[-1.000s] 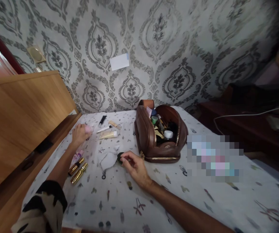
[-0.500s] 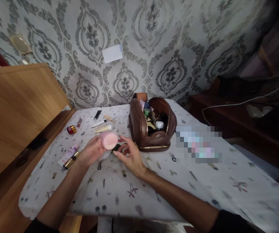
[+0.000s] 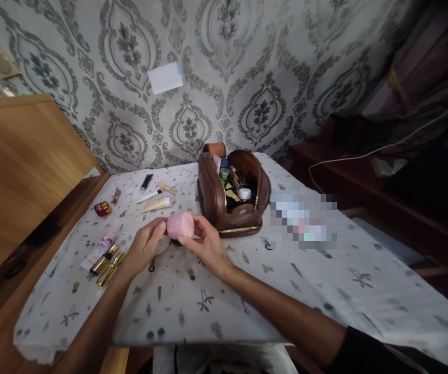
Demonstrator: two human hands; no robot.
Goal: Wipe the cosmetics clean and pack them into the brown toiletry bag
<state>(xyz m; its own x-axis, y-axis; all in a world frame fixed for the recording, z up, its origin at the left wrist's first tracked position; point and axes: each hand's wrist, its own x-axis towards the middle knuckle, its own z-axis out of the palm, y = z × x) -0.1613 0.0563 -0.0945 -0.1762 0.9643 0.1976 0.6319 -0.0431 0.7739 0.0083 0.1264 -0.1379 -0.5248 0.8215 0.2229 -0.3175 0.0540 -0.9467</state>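
Note:
A pink jar [image 3: 180, 226] is held above the cloth-covered table, tilted on its side. My right hand [image 3: 208, 244] grips it from the right, thumb below and fingers behind. On its left side my left hand [image 3: 148, 244] has its fingers curled together close against the jar; whether they grip it is hard to tell. A dark round item [image 3: 177, 243] shows partly beneath the jar. Behind and to the right stands an open brown bag [image 3: 229, 202] with a white-lidded jar [image 3: 244, 194] and several small items inside.
Left of my hands lie gold tubes [image 3: 109, 267], a pink-purple tube [image 3: 106, 241] and a red jar [image 3: 102, 208]. Beyond are a cream tube [image 3: 156, 204], a white pen-like item [image 3: 149, 196] and a black tube [image 3: 146, 182]. A blurred patch covers something at right.
The pink jar has turned, and my right hand has closed on it. My left hand's fingers have shifted to its left edge. The view has swung slightly right, showing more gold tubes.

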